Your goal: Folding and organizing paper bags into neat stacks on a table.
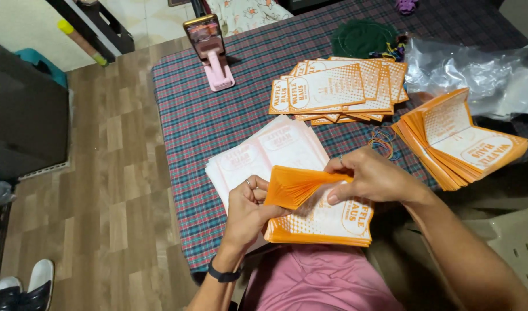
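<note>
My left hand (248, 208) and my right hand (372, 175) both grip one stack of orange-and-white paper bags (321, 222) over my lap, at the near edge of the table. The top flaps (295, 184) are bent up and fanned between my fingers. A pile of unfolded white bags with faint print (264, 152) lies flat just beyond my hands. Farther back is a spread pile of orange printed bags (338, 89). To the right, another bent orange stack (459, 141) rests on the table.
The table wears a plaid cloth (206, 121). A phone on a pink stand (209, 49) is at the far edge. Rubber bands (382, 141), a clear plastic bag (477, 69) and a dark green cloth (361, 37) lie at the right. Wooden floor on the left.
</note>
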